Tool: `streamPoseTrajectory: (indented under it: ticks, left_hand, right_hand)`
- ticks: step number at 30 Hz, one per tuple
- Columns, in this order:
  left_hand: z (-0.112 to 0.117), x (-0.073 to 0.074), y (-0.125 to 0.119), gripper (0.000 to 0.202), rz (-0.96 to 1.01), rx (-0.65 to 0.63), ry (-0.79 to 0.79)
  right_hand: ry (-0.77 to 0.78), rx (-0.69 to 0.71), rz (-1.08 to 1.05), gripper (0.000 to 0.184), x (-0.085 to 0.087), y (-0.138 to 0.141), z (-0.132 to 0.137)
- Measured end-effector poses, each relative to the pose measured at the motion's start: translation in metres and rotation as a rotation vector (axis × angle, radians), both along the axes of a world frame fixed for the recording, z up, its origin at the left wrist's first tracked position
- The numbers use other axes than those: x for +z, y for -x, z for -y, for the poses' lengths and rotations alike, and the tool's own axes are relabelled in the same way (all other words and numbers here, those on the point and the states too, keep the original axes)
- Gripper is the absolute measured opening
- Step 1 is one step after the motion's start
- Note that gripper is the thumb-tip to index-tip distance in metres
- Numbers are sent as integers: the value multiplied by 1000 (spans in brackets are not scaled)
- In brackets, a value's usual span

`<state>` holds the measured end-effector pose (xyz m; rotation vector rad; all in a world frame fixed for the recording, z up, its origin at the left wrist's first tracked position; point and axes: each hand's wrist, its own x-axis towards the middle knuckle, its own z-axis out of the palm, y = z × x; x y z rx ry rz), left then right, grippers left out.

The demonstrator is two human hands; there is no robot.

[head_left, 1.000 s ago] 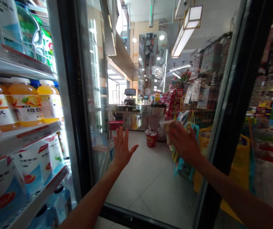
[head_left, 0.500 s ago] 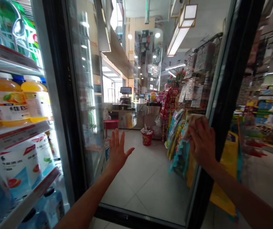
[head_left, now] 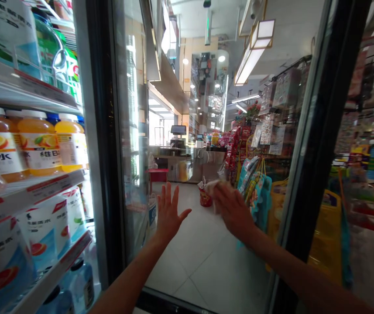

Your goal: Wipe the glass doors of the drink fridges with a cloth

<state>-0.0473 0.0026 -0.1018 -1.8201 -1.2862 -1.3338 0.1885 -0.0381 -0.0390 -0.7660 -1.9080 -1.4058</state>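
In front of me stands a glass door in a black frame. My left hand lies flat against the glass left of its middle, fingers spread and nothing held. A light brown cloth is under the fingers of my right hand, pressed to the pane near its centre. Motion blurs the cloth and the fingertips. Both forearms reach in from the bottom of the view.
At left, lit cooler shelves hold orange drink bottles, white and blue pouches and blue bottles. Through the glass appear a checkout counter, a red bucket and hanging goods. A yellow plastic item stands beyond the door's right edge.
My right hand has swept the cloth left across the glass, from beside the right frame to near the middle. The left hand keeps its place on the pane. The view has shifted slightly.
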Motion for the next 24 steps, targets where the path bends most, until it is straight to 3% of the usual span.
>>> streamPoseTrajectory:
  ticks: [2, 7, 10, 12, 17, 21, 24]
  left_hand:
    - [0, 0, 0, 81, 1, -3, 12]
    - [2, 0, 0, 81, 1, 4, 11]
    - [5, 2, 3, 78, -22, 18, -1]
    - [6, 7, 8, 73, -46, 37, -22]
    - [5, 31, 25, 83, -16, 84, 9]
    - [4, 40, 32, 93, -67, 50, 71]
    - [6, 40, 32, 94, -75, 43, 81]
  right_hand:
    - [33, 33, 114, 42, -4, 11, -4]
    - [-8, -20, -118, 42, 9, 32, -11]
    - [5, 30, 11, 41, 11, 38, -14]
    - [-3, 54, 68, 41, 12, 42, -15]
    - [-37, 38, -170, 40, 12, 54, -16]
    - [14, 95, 85, 39, 1, 62, -17]
    - [-32, 85, 52, 40, 17, 66, -21]
